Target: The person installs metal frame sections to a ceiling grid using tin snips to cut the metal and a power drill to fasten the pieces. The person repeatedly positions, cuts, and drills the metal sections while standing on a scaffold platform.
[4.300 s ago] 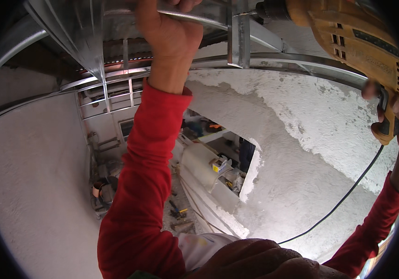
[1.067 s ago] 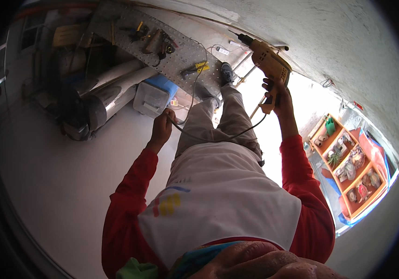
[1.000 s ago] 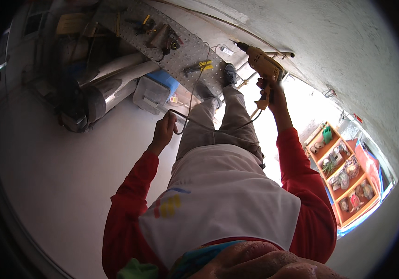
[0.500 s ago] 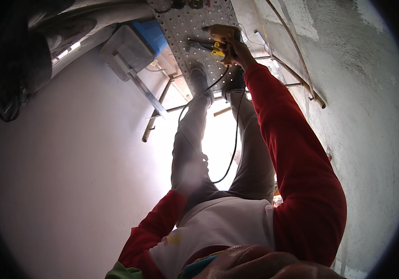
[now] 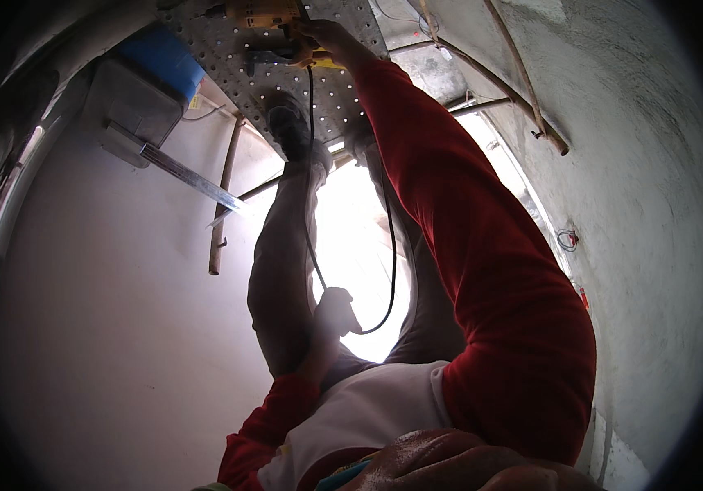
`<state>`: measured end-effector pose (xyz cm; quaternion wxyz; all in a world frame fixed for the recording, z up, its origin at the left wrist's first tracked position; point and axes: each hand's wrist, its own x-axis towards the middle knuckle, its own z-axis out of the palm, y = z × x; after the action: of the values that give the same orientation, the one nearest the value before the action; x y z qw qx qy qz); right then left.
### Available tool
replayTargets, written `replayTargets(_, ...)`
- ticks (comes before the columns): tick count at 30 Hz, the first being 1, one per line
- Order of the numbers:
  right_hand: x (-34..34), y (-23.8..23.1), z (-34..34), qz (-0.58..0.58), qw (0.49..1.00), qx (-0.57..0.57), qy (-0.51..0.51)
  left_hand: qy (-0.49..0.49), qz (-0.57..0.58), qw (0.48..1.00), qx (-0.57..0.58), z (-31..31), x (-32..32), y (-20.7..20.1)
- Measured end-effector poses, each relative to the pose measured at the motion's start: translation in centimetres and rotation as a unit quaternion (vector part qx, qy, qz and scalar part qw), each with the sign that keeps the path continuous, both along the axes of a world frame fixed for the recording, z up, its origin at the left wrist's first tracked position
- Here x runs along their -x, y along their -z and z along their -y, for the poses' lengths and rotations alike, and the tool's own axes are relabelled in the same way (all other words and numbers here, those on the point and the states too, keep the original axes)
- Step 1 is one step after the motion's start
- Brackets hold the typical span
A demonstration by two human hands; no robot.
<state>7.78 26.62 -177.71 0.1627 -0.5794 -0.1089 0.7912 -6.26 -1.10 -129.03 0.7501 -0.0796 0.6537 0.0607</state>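
At the top of the view, my right hand point(image 5: 332, 38) is closed on a yellow and black power drill point(image 5: 261, 14), whose bit points left. The drill is over the perforated metal plank point(image 5: 204, 45); whether it rests on it I cannot tell. From the drill a black cord point(image 5: 311, 123) runs down to my left hand point(image 5: 335, 313), which is closed around it in front of my thighs. Past that hand the cord loops up between my legs. A dark handle-like part point(image 5: 268, 57) with yellow beside it lies below the drill body; its link to the drill is unclear.
My shoes point(image 5: 290, 127) stand on the plank. To the left are a grey and blue container point(image 5: 134, 98), a long metal straightedge point(image 5: 187, 176) and a scaffold leg point(image 5: 224, 204). Metal pipes point(image 5: 507, 90) run along the rough wall point(image 5: 638, 180) at right.
The drill and my right hand sit higher and further left in view, as the whole view has shifted. My left hand is lower in the picture and less blurred, still on the cord.
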Motion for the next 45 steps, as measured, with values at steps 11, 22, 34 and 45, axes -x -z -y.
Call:
replayTargets(11,-14.0,-21.3,16.1,0.145,0.752,-0.512,-0.389,-0.238,-0.008,0.970,-0.041,-19.0,-1.4,-1.7)
replayTargets(22,-8.5,-53.5,16.5,0.217,0.815,-0.502,-0.195,0.516,-0.146,0.711,-0.455,-26.7,0.5,3.8)
replayTargets(34,-8.0,-57.0,20.5,0.171,0.945,-0.107,0.259,0.529,0.212,0.776,-0.270,-24.4,-8.5,-6.9)
replayTargets(45,-10.3,-35.9,13.5,0.011,0.951,0.022,0.308,0.616,0.180,0.705,-0.302,-25.1,-1.9,-11.6)
